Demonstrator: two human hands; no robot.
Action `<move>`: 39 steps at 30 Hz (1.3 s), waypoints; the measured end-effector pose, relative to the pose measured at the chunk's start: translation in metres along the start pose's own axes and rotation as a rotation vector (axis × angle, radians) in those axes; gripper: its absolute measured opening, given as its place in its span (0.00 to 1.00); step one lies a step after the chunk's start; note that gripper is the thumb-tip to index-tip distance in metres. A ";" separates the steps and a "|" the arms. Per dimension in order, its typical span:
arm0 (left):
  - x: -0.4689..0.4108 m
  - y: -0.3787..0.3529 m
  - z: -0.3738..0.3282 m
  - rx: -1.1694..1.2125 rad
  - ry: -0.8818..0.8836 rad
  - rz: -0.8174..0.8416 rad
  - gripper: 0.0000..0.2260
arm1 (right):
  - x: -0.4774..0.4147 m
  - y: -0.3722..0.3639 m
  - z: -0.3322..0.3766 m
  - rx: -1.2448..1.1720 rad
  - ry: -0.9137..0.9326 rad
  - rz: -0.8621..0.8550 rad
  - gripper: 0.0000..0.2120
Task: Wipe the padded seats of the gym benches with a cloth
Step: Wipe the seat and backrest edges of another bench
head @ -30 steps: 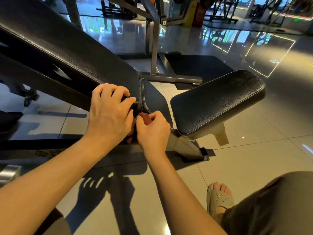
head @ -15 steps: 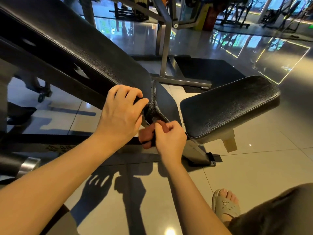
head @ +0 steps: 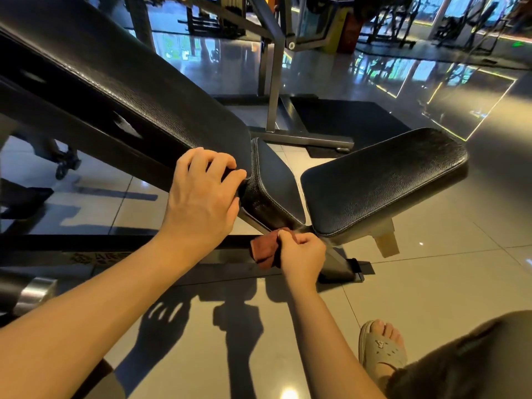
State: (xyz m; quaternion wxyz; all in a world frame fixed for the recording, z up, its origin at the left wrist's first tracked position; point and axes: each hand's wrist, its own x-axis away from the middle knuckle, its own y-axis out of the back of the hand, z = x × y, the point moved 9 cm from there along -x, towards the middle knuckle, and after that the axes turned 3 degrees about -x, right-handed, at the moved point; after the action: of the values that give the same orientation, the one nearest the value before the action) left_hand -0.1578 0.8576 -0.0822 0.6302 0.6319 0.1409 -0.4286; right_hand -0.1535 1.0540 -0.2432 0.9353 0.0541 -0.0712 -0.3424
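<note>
Your right hand sits just below the middle of the view. Its fingers are curled tight into a fist around a folded rust-brown cloth, which sticks out of the fist toward 9 o'clock. The cloth's upper corner meets the narrow lower tip of the small black padded wedge seat, which lies at the hand's 12 o'clock.

Your left hand is at 10 o'clock from the right. Its fingers are bent and close together, hooked over the lower end of the long black padded inclined backrest, with the thumb at the gap beside the wedge seat.

A wide black padded tilted pad lies at 2 o'clock, just beside the wedge seat. A grey steel upright stands at 12 o'clock on the glossy tiled floor. Your foot in a beige perforated sandal is at 5 o'clock.
</note>
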 end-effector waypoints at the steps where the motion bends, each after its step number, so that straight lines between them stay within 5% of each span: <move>1: 0.000 0.000 0.000 0.003 0.010 -0.004 0.18 | 0.002 -0.004 0.003 -0.021 -0.002 0.007 0.09; 6: 0.001 0.000 0.000 0.023 0.012 0.002 0.17 | 0.022 -0.045 0.044 -0.034 0.162 0.163 0.06; 13: -0.001 -0.001 0.001 0.025 0.015 0.001 0.17 | -0.003 0.003 0.001 -0.077 -0.025 -0.019 0.07; 19: 0.002 -0.002 0.000 0.022 0.020 -0.005 0.18 | 0.019 -0.032 0.020 -0.038 0.110 0.110 0.04; 25: 0.001 0.001 0.000 0.038 0.016 -0.030 0.18 | -0.002 -0.001 -0.022 -0.141 -0.091 -0.030 0.04; 30: 0.001 0.000 0.000 0.037 0.019 -0.027 0.18 | 0.005 -0.019 0.009 -0.150 0.060 0.056 0.03; 35: 0.002 0.000 0.001 0.056 0.012 -0.032 0.18 | -0.005 0.002 -0.026 -0.207 -0.121 -0.050 0.04; 39: -0.001 -0.001 0.002 0.055 0.023 -0.035 0.17 | -0.009 0.005 -0.022 -0.189 -0.096 -0.026 0.03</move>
State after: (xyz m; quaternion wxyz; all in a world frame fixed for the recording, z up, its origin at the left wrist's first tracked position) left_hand -0.1593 0.8565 -0.0821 0.6035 0.6512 0.1471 -0.4360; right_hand -0.1531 1.0651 -0.2650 0.9271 -0.0501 -0.0828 -0.3620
